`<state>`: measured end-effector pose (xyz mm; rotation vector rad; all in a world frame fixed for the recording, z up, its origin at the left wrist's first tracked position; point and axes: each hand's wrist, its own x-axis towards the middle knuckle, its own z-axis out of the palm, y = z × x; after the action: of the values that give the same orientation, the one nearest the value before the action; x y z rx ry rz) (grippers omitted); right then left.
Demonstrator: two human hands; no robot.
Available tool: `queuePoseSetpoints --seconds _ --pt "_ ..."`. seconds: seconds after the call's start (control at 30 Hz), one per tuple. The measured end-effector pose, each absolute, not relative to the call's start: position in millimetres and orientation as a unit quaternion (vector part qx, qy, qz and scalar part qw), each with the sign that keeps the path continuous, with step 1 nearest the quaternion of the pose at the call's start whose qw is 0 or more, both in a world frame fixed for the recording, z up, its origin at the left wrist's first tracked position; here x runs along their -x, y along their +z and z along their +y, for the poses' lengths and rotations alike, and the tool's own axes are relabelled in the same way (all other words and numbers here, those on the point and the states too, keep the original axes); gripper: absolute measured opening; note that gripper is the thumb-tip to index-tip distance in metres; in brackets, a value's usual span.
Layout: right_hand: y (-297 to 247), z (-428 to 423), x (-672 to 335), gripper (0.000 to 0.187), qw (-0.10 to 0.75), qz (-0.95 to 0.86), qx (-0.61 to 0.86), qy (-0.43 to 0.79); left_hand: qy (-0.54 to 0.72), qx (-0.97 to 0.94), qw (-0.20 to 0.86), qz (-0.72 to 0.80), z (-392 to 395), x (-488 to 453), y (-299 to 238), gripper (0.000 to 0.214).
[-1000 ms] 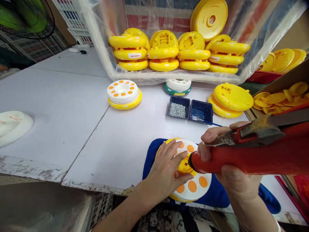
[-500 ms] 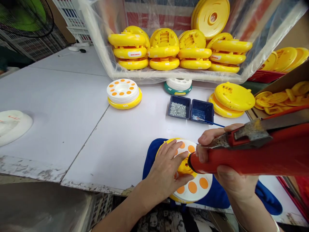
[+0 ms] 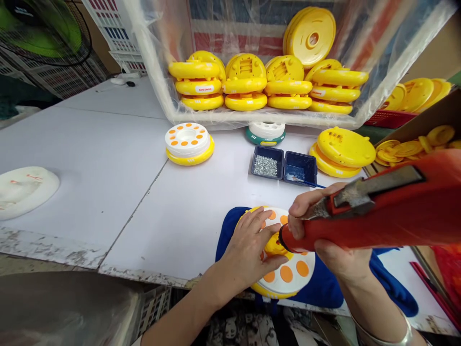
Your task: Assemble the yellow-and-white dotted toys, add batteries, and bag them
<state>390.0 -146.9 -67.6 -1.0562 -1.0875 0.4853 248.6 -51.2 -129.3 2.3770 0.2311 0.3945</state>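
A round white and yellow plastic piece (image 3: 291,284) with orange dots lies on a blue cloth (image 3: 324,288) near the table's front edge. My left hand (image 3: 248,247) rests on it, fingers spread and thumb apart around the yellow hub (image 3: 275,246). In my right hand (image 3: 334,257) is a red power screwdriver (image 3: 374,216) with a metal lever, held slanting from the right. Its dark nose is at the hub; the bit and any screw under it are hidden.
Beyond the cloth stands an open dark blue box (image 3: 266,164) of small screws, with a thin blue stick in its other half. Nearby are a finished-looking dotted disc (image 3: 189,144), a green-based disc (image 3: 265,134) and stacked yellow discs (image 3: 340,154). A plastic-lined bin (image 3: 252,117) holds more.
The view has shifted slightly. The screwdriver's rear end has swung a little upward, while its nose stays at the hub. My left hand keeps its place on the disc.
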Motion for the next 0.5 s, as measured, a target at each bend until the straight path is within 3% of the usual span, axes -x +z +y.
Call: queuePoseSetpoints --seconds 0.33,0.5 --pt "-33.6 -148.6 -390.3 0.044 0.764 -0.454 0.412 0.200 0.132 -0.929 0.335 0.090 -48.1 -242.3 -126.3 0.063" --pt "-36.1 -151.5 -392.5 0.043 0.759 -0.439 0.440 0.194 0.182 -0.925 0.316 0.105 -51.8 -239.5 -122.4 0.037"
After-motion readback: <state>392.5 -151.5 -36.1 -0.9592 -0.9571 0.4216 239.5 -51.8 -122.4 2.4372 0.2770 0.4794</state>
